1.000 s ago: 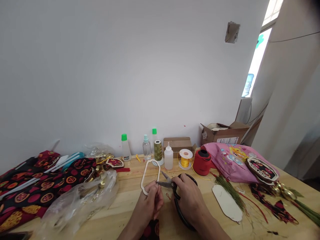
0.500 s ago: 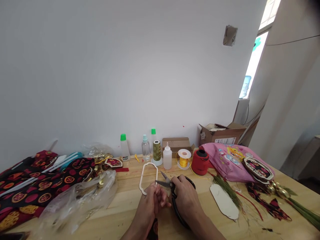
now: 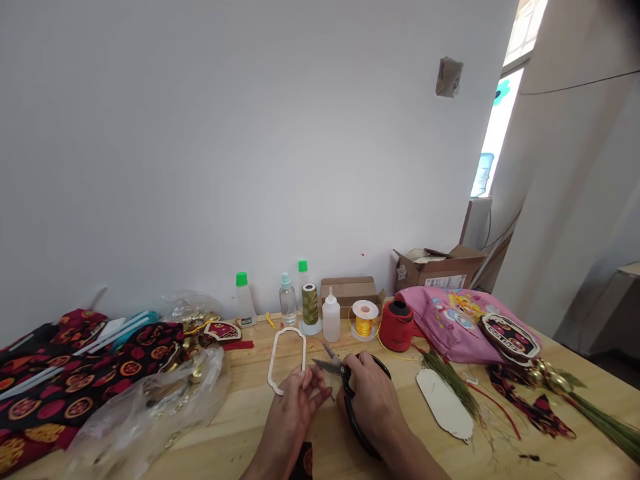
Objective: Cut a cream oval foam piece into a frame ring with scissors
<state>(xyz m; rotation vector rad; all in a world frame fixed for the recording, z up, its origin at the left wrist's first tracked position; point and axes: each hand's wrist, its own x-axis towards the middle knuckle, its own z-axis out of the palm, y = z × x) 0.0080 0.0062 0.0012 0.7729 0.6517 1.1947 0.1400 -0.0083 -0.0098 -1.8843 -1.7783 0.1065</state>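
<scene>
My right hand (image 3: 367, 399) grips black scissors (image 3: 345, 387), blades apart and pointing left over the wooden table (image 3: 240, 427). My left hand (image 3: 295, 407) is just left of the blades, fingers pinched together on something too small to name. A white oblong frame (image 3: 286, 359) lies flat on the table just beyond the left hand, touching its fingertips. A dark patterned piece (image 3: 303, 463) shows below my left wrist at the frame's bottom edge.
Glue bottles (image 3: 243, 299), a gold thread spool (image 3: 310, 305), a yellow cord reel (image 3: 364, 319) and a red spool (image 3: 397, 325) line the wall. Patterned fabric (image 3: 75, 380) and a clear bag (image 3: 150, 400) lie left. A white oval plate (image 3: 444, 403), pink bag (image 3: 455, 320) and green strands (image 3: 453, 380) lie right.
The view has swung a little right and down. My left hand has slipped off the white frame, which now lies flat left of it. The scissors stay in my right hand.
</scene>
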